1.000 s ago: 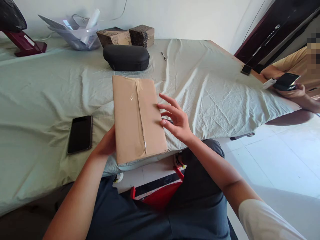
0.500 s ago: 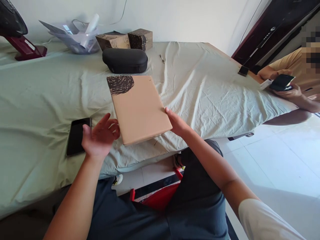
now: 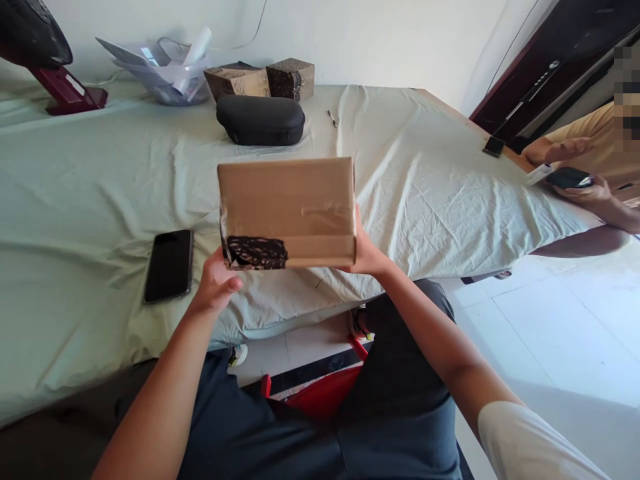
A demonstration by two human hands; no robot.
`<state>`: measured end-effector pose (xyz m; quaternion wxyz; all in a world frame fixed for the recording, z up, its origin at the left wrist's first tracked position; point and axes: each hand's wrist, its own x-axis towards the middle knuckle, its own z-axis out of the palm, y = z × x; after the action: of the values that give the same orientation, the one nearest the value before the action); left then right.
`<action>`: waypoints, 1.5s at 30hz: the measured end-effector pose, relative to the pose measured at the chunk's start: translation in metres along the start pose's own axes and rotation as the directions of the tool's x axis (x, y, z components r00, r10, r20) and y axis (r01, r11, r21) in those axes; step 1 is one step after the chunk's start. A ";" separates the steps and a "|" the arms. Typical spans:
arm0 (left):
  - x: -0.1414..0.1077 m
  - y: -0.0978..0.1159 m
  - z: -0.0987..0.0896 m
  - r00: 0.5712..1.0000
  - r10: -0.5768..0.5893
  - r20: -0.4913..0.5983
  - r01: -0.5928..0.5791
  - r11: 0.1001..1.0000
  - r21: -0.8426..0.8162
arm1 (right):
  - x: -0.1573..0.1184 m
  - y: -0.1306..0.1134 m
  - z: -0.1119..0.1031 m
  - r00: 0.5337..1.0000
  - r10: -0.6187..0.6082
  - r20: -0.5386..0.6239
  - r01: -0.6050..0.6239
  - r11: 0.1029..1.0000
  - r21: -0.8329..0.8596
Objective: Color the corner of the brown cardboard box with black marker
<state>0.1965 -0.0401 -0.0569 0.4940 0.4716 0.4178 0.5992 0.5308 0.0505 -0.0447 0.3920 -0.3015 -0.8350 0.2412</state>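
Observation:
A brown cardboard box is tilted up in front of me, with a taped side showing and a black scribbled patch at its lower left corner. My right hand grips the box at its right edge, the fingers partly hidden behind it. At the lower left corner my left hand holds the box too, its thumb out and its other fingers behind the cardboard. A black phone lies on the green cloth, left of my left hand.
Beyond the box on the cloth-covered table are a black case, two small patterned boxes, a plastic basket, a pen and a dark red stand. A person's hand holds a dark object at the right.
The box has turned from its broad plain face to a taped side, the scribble now low. My left hand has moved right, from beside the box onto its corner.

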 end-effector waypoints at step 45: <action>0.033 0.044 -0.083 0.792 -0.001 -0.611 0.545 0.452 0.706 | -0.009 0.024 0.051 0.995 0.085 -0.048 -0.084 0.996 0.012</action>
<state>0.1042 -0.0175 -0.0260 0.1514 0.3899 0.8492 0.3223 0.5025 0.0522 -0.0937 0.4029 -0.3403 -0.8106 0.2545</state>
